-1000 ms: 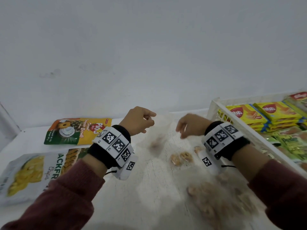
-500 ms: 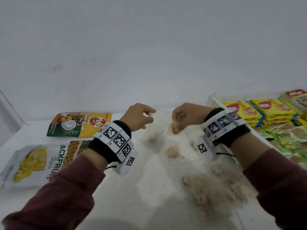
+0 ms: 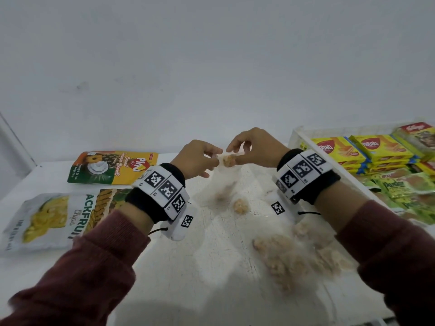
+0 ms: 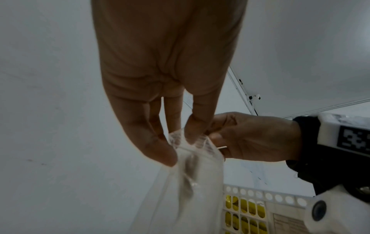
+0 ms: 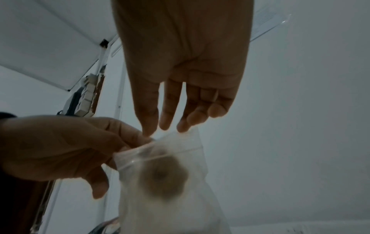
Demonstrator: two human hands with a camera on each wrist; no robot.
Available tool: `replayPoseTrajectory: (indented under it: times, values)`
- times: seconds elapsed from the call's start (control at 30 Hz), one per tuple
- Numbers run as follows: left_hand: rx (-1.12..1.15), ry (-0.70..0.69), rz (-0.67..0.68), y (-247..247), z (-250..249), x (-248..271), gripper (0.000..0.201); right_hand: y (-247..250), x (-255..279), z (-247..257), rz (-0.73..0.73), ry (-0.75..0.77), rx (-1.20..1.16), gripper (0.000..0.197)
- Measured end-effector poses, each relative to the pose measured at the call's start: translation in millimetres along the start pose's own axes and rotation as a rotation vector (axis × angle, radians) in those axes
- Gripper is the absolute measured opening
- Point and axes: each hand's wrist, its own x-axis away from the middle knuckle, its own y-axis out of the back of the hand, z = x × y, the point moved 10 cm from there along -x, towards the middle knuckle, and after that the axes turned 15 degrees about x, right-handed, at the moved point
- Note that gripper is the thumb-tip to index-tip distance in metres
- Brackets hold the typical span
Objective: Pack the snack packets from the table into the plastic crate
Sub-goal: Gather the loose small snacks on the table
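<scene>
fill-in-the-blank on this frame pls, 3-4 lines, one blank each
1. Both hands pinch the top edge of a clear ____ bag.
2. The left hand and right hand hold it above the ____.
3. The crate stands to the person's ____.
4. The jackfruit chips packet lies on the table, to the person's ____.

Missing words: plastic; table; right; left

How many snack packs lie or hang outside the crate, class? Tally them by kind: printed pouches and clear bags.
Printed pouches on the table: 2 (pineapple biscuit pouch, jackfruit chips pouch)
Clear bag, pinched at its top by the left hand and right hand: 1
Total: 3
</scene>
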Motion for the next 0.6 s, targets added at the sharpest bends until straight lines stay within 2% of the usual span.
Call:
replayPoseTrajectory:
  times: [0.1,0.13,0.17,0.2,0.27,0.33,0.4,0.47,0.6]
  values:
    - [-0.018,0.001,-0.024,4,0,2,0.033,15,-5,-16,-0.134,-0.079,-0.096,0.013]
    - [-0.033,-0.003,-0.037,5,0,2,0.032,18,-7,-28,-0.175,-0.144,-0.103,0.018]
    - [-0.056,-0.010,-0.050,7,-1,3,0.031,14,-9,-38,-0.144,-0.216,-0.074,0.020]
    - [-0.083,-0.018,-0.062,8,-2,4,0.031,0,-10,-46,-0.024,-0.273,-0.013,0.017]
    - [-0.136,-0.033,-0.080,10,-4,5,0.031,-46,-6,-50,0.354,-0.280,0.147,0.016]
    - [-0.176,-0.042,-0.089,11,-5,5,0.031,-89,6,-49,0.670,-0.217,0.286,0.038]
    - [-0.207,-0.047,-0.098,12,-6,5,0.031,-113,9,-49,0.764,-0.166,0.385,0.053]
    - [-0.225,-0.047,-0.095,12,-5,5,0.031,-127,10,-45,0.786,-0.115,0.435,0.054]
    - [-0.230,-0.044,-0.089,11,-6,3,0.031,-144,9,-45,0.797,-0.061,0.559,0.029]
